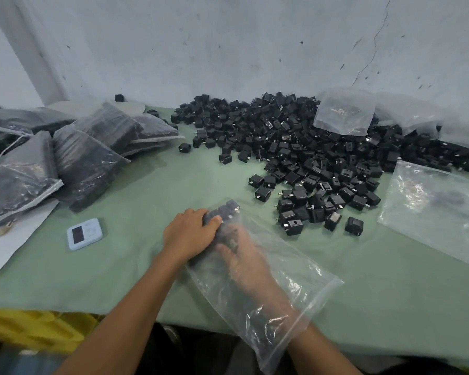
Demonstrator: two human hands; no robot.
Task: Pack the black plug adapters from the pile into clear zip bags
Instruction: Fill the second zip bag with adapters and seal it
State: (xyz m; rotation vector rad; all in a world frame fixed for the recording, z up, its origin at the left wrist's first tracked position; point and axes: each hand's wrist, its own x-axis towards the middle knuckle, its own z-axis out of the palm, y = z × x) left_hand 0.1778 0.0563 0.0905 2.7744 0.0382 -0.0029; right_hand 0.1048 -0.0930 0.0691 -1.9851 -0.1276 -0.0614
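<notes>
Nearest us, our zip bag (295, 280) runs lengthwise away; left hand (190, 235) clasps its adapters (225, 212), right hand (245, 257) inside, grip unclear; pile (309, 158) lies beyond-right of the bag.

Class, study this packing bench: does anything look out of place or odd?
One black adapter sits alone by the wall, well left of the pile. A clear bag lies draped over the pile's far side, on top of the loose stock.
</notes>
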